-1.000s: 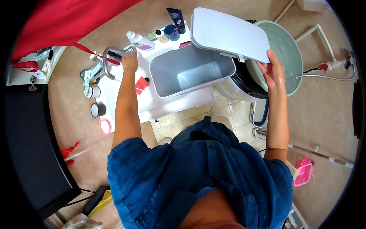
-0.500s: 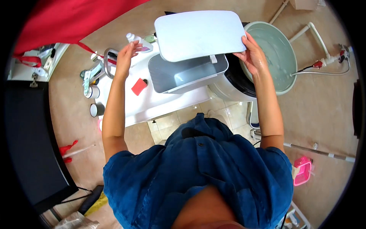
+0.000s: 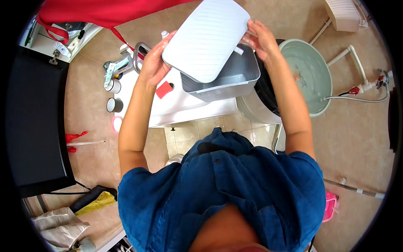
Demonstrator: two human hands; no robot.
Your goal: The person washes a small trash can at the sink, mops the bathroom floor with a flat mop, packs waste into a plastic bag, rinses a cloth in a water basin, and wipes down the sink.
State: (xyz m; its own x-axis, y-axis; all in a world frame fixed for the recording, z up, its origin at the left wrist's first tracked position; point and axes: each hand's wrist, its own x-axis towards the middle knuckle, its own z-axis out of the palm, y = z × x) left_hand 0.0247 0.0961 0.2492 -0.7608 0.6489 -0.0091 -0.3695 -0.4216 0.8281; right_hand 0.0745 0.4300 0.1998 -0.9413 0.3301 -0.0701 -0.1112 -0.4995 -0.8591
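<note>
A pale grey-white lid (image 3: 205, 44) with a ribbed face is held tilted between both hands. My left hand (image 3: 154, 65) grips its lower left corner, fingers passing partly behind it. At the upper right corner, my right hand (image 3: 261, 40) holds the edge, fingertips on it. Beneath the lid, a grey plastic bin (image 3: 228, 90) stands open in the white sink (image 3: 168, 109), partly covered from view. A red sponge (image 3: 164, 89) lies in the sink beside the bin, near my left hand. Behind that hand, a white bottle (image 3: 165, 34) shows only its top.
On the right, a pale green basin (image 3: 329, 84) of water sits by a black-rimmed container (image 3: 268, 103). A hose runs into it from a wall tap (image 3: 382, 80). Cups (image 3: 112, 105) and toothpaste are left of the faucet (image 3: 137, 56). Red cloth (image 3: 96, 12) hangs at upper left.
My left hand has moved from beside the bottle to the lid's corner. The lid has turned and tilted, now showing its ribbed face. The whole view has shifted somewhat.
</note>
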